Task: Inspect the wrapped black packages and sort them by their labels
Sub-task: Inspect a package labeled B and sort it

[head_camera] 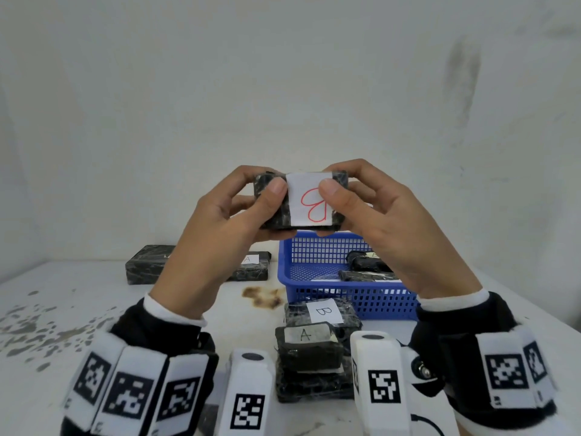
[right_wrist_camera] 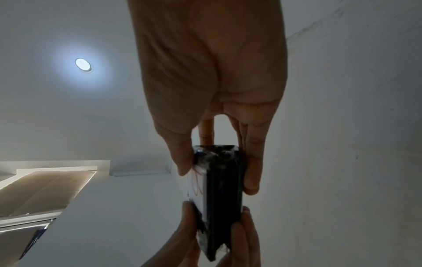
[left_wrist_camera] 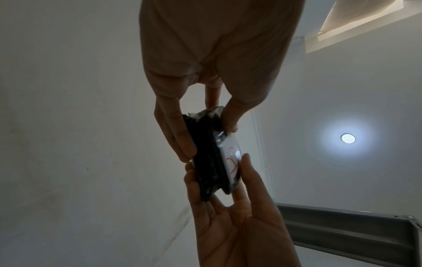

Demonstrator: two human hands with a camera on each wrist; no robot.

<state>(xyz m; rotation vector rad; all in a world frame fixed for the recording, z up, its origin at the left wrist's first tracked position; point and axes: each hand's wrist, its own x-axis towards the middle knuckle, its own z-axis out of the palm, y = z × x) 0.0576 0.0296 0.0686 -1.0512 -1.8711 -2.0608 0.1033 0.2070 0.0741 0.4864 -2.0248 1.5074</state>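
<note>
Basket (head_camera: 314, 256), blue plastic mesh, stands on the white table (head_camera: 94, 303) at right of centre. It holds at least two black wrapped packages (head_camera: 366, 267) toward its right side; the right hand (head_camera: 393, 221) cuts across them, so a full count cannot be made. One carries a white label whose letter is too small to read with confidence.

Held package (head_camera: 300, 201) is raised above the basket's near-left area, gripped at both ends. Its white label (head_camera: 309, 199) faces the head camera and bears a red hand-drawn letter, apparently a B turned on its side. The left hand (head_camera: 226, 221) pinches the left end, thumb on the front face and fingers curled behind. The right hand pinches the right end likewise, its thumb overlapping the label's edge. The left wrist view (left_wrist_camera: 210, 153) and right wrist view (right_wrist_camera: 219, 189) show the package edge-on between thumb and fingers of both hands, dim against the ceiling.

In front of the basket a package labelled B (head_camera: 323, 313) lies just behind a package labelled A (head_camera: 309, 347), which sits on a further package (head_camera: 314, 385); the wrist devices partly cover this stack. At rear left lie two long packages (head_camera: 144, 264), touching or nearly so; the left forearm hides their junction. One shows an A label (head_camera: 250, 259).

Brown stain (head_camera: 262, 297) marks the table beside the basket's near-left corner.
</note>
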